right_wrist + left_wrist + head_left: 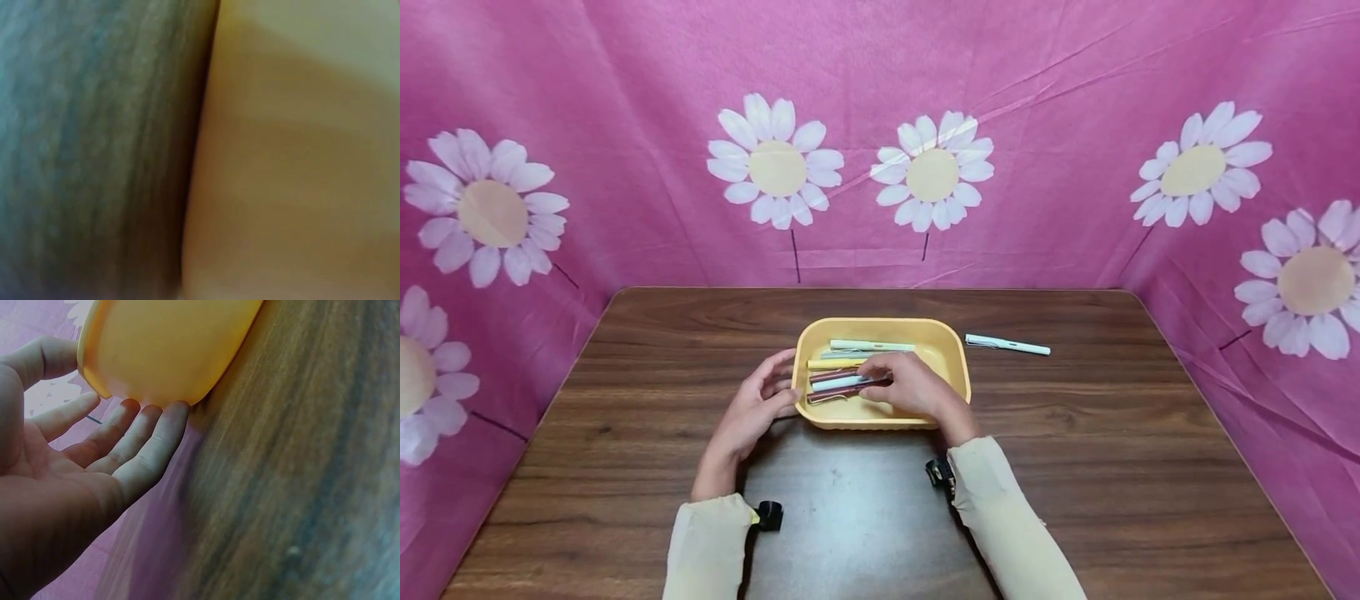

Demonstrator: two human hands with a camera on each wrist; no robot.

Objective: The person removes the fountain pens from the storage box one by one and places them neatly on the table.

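Observation:
A yellow tray [951, 346] stands on the table with several pens in it: a mint pen [872, 346], a yellow pen [831, 364], a pale blue pen [835, 383] and dark maroon ones. At the tray's left end is my left hand [756, 408], its lightly bent, spread fingers touching the outer wall; the left wrist view shows these fingertips [178, 415] against it. My right hand [913, 387] reaches inside, bent fingers and thumb over the maroon pen [835, 394] nearest me. Whether they pinch it is hidden. The right wrist view is blurred, showing the tray wall [287, 175].
One pale pen [1007, 344] lies on the wooden table [1112, 433], just right of the tray. Behind the table and along both sides hangs a pink cloth [850, 50] with big white daisies.

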